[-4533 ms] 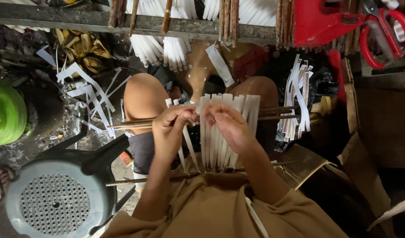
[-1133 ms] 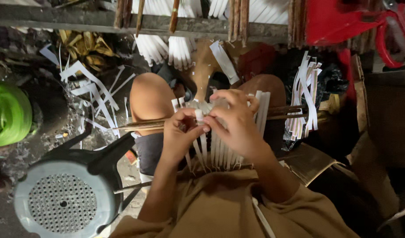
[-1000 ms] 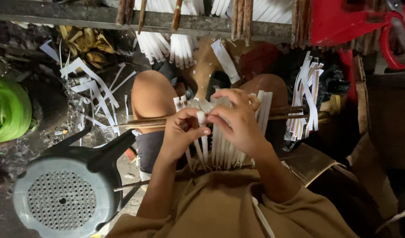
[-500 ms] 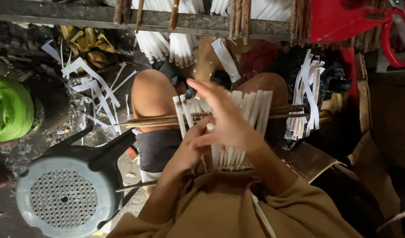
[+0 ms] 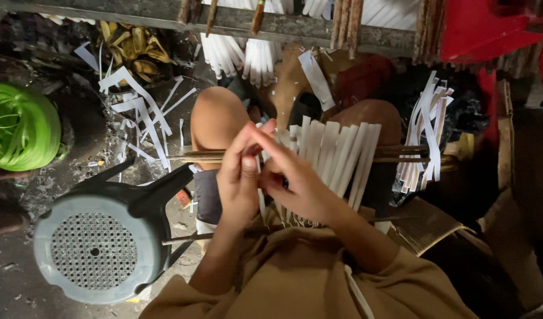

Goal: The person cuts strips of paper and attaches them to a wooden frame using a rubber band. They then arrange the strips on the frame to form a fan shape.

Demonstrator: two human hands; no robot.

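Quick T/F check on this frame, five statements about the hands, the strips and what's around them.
1. Both hands work at a row of white strips over the lap. True: the left hand and right hand meet at the white strips.
2. The strips hang across thin wooden sticks. True: the sticks run sideways over the knees.
3. The stool beside the person is red. False: the stool is grey-blue, with a perforated seat.
4. The green bundle lies at the right edge. False: the green bundle is at the left edge.
5. The floor holds no scraps. False: loose white scraps lie on the floor beyond the stool.
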